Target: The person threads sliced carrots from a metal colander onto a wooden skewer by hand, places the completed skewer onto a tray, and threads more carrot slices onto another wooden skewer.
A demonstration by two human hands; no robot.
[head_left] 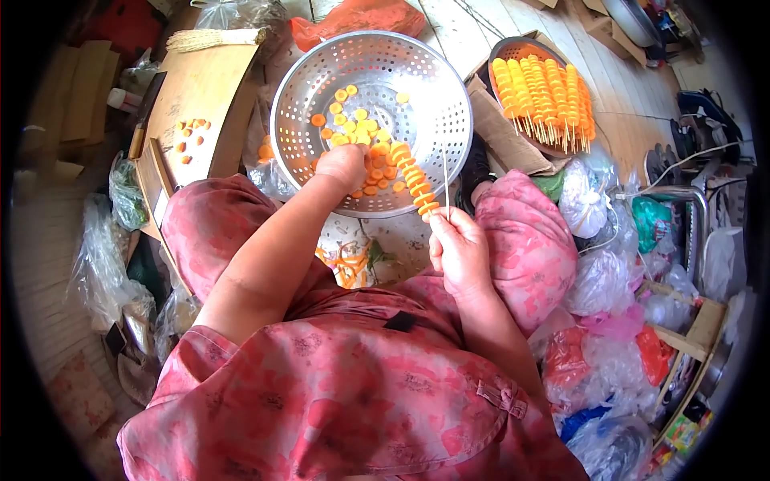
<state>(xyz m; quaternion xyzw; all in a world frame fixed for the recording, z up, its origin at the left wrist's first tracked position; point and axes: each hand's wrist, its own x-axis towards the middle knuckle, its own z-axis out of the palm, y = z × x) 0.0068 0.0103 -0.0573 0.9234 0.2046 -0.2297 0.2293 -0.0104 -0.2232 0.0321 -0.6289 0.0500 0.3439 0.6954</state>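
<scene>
A perforated metal colander [301,84] stands before my knees, with loose orange and yellow carrot slices [341,119] lying in it. My left hand [343,167] reaches over its near rim, curled down among the slices; its fingertips are hidden. At the colander's near right side, my right hand [460,250] grips a skewer of carrot slices [414,178], which slants up and left over the colander. A thin bare stick [446,178] also rises from the same hand, beside the loaded skewer.
On the right, a metal bowl [500,112] holds many loaded skewers [545,88]. A wooden board [210,88] at left carries carrot ends [192,127], a knife [146,112] and a straw brush [215,40]. Plastic bags [601,280] crowd the right; an orange bag [353,22] lies behind.
</scene>
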